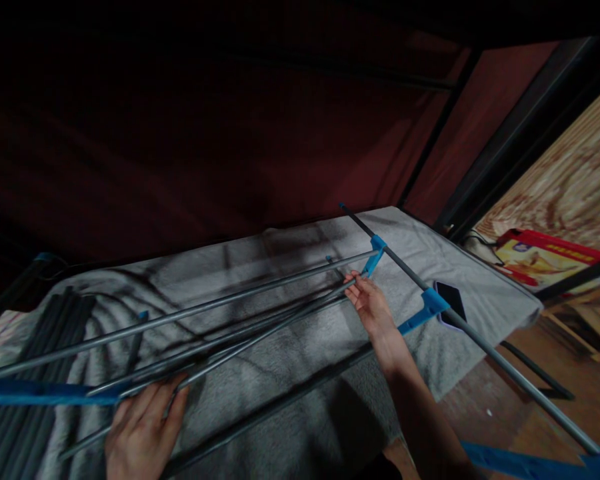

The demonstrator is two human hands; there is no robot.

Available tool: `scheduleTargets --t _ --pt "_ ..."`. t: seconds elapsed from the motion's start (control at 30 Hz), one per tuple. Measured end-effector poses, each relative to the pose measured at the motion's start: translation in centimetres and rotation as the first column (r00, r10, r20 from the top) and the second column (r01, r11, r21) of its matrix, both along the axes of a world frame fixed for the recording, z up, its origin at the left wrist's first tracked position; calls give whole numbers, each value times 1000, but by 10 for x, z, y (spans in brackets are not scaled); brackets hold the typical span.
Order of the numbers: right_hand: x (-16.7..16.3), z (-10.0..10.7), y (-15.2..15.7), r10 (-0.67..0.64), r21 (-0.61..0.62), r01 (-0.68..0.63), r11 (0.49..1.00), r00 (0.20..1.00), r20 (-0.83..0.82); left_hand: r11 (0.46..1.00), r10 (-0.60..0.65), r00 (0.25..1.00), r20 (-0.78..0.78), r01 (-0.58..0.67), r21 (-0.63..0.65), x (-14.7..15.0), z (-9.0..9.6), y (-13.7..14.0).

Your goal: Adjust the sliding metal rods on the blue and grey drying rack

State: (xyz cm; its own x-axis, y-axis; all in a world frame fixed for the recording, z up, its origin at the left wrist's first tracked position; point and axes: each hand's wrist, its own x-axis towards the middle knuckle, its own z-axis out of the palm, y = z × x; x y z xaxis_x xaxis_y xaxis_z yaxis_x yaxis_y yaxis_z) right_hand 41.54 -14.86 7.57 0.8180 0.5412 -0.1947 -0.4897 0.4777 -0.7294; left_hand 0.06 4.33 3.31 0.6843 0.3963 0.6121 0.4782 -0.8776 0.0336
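A frame of grey metal tubes with blue plastic joints lies over the grey blanket. My right hand (371, 305) is closed, its fingertips pinching the far end of a thin grey tube (260, 351) close to a blue plastic connector (377, 248). At the lower left, my left hand (146, 427) curls its fingers around the near part of the same tube, beside a long blue plastic piece (45, 393). Its fingertips are partly hidden. A second blue connector (434, 303) joins the long crosswise tube (517, 377) to the right of my right forearm.
Several loose dark grey tubes (55, 340) lie bunched at the left on the blanket (300, 363). A phone (450, 305) rests under the crosswise tube. Dark red cloth (260, 153) hangs behind. A red and yellow box (545, 257) stands at the right, beyond a dark post.
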Motion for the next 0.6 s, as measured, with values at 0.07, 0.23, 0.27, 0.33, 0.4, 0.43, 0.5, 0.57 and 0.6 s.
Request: scheduleTargets --t 0.07,0.23,0.27,0.33,0.4,0.43,0.5,0.57,0.6 --pt "-1 -7 -5 -2 -15 2 1000 1000 -12 1000 -13 1000 -6 13 -4 1 -1 -2" --pt "-1 -32 -21 -52 -106 45 993 997 -63 998 -7 1000 0 7 -58 4 -8 -7" --pt "0 -38 -26 -50 -126 40 991 996 -76 997 2 1000 -10 -3 -77 5 -9 -9" --pt "2 -52 -34 -27 -179 10 984 995 -94 993 16 999 -43 -21 -116 8 -9 -14" --pt "7 -67 -42 -7 -262 -14 965 997 -80 987 28 996 -90 -42 -154 12 -8 -20" --pt "10 -75 -46 -4 -301 -16 953 998 -66 983 48 992 -115 -68 -173 14 -7 -22" --pt "16 -93 -52 7 -370 -27 929 998 -56 975 60 988 -144 -88 -203 18 -5 -26" --pt "21 -109 -55 -4 -428 -10 904 999 -32 968 62 986 -156 -97 -230 21 -4 -28" --pt "22 -116 -57 14 -448 -18 894 1000 -12 966 63 986 -156 -100 -237 22 -4 -29"
